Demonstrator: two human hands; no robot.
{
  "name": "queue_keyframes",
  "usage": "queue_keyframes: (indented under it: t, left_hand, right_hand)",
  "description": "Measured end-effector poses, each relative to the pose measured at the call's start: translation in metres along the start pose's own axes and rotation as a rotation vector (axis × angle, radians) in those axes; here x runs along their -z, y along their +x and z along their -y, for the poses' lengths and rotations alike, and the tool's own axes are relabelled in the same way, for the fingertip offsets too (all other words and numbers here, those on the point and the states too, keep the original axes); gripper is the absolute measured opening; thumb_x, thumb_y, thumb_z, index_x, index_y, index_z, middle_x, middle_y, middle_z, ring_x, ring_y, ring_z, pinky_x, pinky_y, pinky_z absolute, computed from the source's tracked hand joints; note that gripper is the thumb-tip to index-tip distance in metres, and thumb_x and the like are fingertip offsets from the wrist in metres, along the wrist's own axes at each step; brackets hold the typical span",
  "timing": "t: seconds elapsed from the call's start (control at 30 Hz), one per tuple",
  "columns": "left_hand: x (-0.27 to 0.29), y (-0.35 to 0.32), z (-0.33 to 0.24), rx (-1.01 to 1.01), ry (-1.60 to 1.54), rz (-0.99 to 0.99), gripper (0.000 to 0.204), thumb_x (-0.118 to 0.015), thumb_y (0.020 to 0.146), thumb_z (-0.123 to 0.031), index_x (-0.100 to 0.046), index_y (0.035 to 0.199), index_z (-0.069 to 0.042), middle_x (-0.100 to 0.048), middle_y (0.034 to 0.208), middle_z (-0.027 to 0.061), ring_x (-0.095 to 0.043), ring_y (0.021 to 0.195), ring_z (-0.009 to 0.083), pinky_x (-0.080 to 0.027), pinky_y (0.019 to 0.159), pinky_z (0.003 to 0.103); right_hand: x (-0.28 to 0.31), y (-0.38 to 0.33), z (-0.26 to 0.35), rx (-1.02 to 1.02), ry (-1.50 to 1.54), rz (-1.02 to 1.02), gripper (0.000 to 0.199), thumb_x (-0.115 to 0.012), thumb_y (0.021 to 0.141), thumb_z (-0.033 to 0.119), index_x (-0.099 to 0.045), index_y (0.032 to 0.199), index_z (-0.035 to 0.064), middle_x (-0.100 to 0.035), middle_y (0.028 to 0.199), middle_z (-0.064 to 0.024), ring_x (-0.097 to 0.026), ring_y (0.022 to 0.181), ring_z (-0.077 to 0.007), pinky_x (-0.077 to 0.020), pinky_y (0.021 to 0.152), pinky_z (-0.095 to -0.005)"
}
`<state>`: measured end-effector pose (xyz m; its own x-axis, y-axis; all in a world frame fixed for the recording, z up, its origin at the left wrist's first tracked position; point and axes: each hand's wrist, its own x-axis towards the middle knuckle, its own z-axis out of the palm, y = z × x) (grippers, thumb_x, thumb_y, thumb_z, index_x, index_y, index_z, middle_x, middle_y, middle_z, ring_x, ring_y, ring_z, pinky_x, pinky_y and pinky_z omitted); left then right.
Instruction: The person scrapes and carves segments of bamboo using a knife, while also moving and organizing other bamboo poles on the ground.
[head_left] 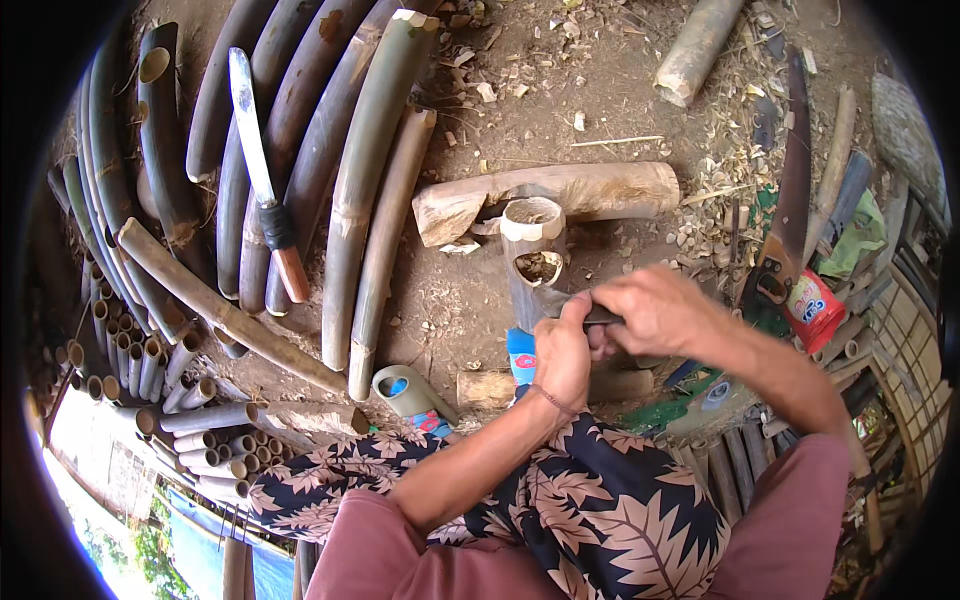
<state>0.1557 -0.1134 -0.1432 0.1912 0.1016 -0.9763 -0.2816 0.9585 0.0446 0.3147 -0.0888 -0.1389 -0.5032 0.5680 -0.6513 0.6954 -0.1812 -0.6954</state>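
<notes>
A grey-brown bamboo tube (522, 300) with a scalloped pale upper rim and an oval hole in its side slants up from between my legs. Its far end meets a thick wooden log (610, 190). My left hand (563, 350) is closed round the near part of the tube, thumb uppermost. Close beside it, my right hand (650, 312) is closed on a small knife (598, 314). The dark blade lies across the tube just below the oval hole, by my left thumb. My fingers hide the handle and the tube's lower end.
Long bamboo poles (375, 190) lie at the left, with a machete (255, 140) across them. Several short bamboo pieces (210, 440) are stacked nearer. To the right are a handsaw (792, 180) and a red packet (813, 312). Wood chips (705, 235) litter the ground.
</notes>
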Motion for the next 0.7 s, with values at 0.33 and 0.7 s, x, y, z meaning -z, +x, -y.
queue_keyframes:
  t: [0.33, 0.7]
  left_hand:
    - [0.047, 0.015, -0.069, -0.385, 1.487, 0.109, 0.040, -0.053, 0.087, -0.026, -0.062, 0.076, 0.012, -0.060, 0.066, 0.0298, -0.065, 0.063, 0.0368, -0.049, 0.057, 0.045]
    - [0.011, 0.009, -0.016, -0.134, 0.116, 0.230, 0.045, -0.045, 0.101, -0.040, -0.064, 0.081, -0.005, -0.050, 0.056, 0.0006, -0.043, 0.049, 0.0124, -0.038, 0.052, 0.030]
  right_hand:
    - [-0.137, 0.030, 0.064, -0.309, 0.746, -0.739, 0.031, -0.066, 0.078, 0.004, -0.060, 0.108, -0.0013, -0.064, 0.085, -0.0235, -0.064, 0.079, -0.0450, -0.0522, 0.069, -0.0471]
    - [0.007, 0.005, 0.017, 0.113, -0.520, -0.367, 0.021, -0.072, 0.073, 0.017, -0.066, 0.092, 0.0099, -0.068, 0.077, -0.0056, -0.070, 0.069, -0.0249, -0.0556, 0.057, -0.0370]
